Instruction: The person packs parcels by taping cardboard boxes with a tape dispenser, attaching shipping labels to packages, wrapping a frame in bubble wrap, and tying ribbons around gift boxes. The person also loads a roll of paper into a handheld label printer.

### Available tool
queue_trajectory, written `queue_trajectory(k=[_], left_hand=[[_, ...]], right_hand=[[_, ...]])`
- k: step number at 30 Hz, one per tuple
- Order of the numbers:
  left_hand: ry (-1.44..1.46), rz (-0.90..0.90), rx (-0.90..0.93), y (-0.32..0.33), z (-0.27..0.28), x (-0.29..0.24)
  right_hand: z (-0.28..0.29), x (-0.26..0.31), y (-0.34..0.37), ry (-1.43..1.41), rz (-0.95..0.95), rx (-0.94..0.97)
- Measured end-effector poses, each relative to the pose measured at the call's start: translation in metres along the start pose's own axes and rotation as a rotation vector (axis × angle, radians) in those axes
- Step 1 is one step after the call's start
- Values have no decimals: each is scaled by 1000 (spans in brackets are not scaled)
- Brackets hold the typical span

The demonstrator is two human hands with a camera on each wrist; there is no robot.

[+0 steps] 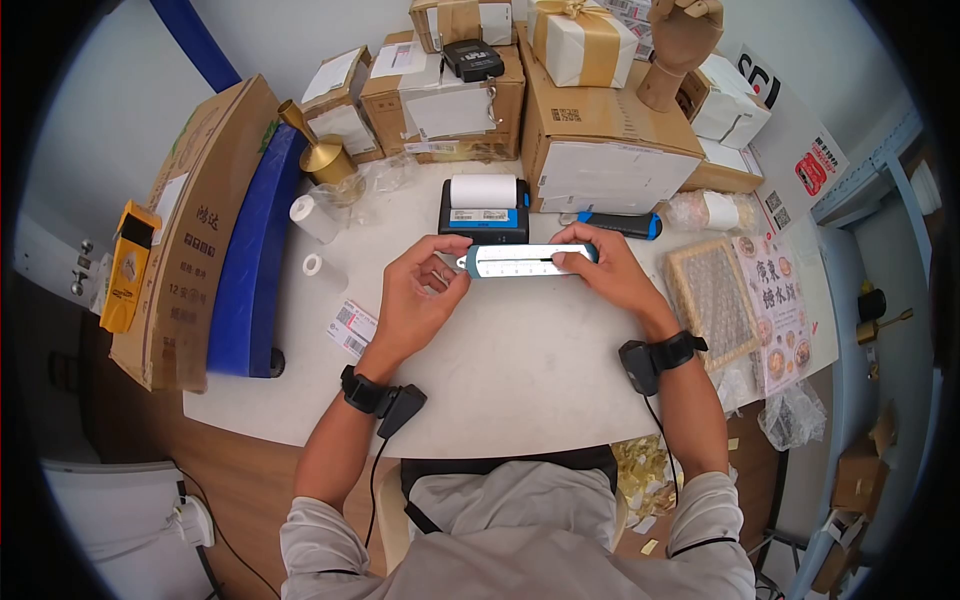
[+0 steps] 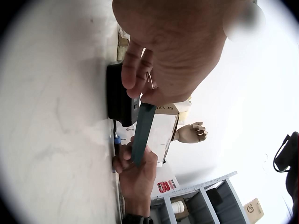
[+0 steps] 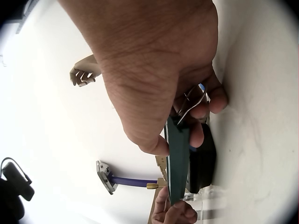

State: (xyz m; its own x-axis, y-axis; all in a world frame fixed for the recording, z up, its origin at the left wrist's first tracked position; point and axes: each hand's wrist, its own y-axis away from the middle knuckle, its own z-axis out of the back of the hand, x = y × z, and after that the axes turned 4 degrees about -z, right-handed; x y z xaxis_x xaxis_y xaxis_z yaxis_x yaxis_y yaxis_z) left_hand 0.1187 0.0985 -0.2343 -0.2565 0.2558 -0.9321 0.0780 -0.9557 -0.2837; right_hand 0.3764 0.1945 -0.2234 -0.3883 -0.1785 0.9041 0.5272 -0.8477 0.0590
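Observation:
Both hands hold a long teal-framed thermometer [image 1: 515,261] level above the table, its white face and dark centre line turned up in the head view. My left hand [image 1: 424,292] pinches the end with the small hanging loop between thumb and fingers. At the other end, my right hand [image 1: 612,272] grips it, thumb on the face and fingers beneath. From the right wrist view, the thermometer's narrow teal side [image 3: 178,161] shows, and a bent wire [image 3: 192,108] sticks out near the right fingers. The left wrist view shows the teal edge [image 2: 144,133] running between both hands.
Just behind the hands stands a black-and-blue label printer [image 1: 485,212] with a paper roll. A blue-and-black cutter [image 1: 620,224] lies right of it. Cardboard boxes [image 1: 600,130] line the back. White rolls [image 1: 322,272] and a printed label [image 1: 352,327] sit left; a bubble-wrapped frame [image 1: 712,300] lies right.

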Motion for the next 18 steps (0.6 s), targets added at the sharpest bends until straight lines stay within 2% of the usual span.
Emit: queue_trajectory(k=[18], left_hand=[[40, 84, -24, -2, 3, -3]], right_hand=[[2, -7, -3, -21, 18, -42]])
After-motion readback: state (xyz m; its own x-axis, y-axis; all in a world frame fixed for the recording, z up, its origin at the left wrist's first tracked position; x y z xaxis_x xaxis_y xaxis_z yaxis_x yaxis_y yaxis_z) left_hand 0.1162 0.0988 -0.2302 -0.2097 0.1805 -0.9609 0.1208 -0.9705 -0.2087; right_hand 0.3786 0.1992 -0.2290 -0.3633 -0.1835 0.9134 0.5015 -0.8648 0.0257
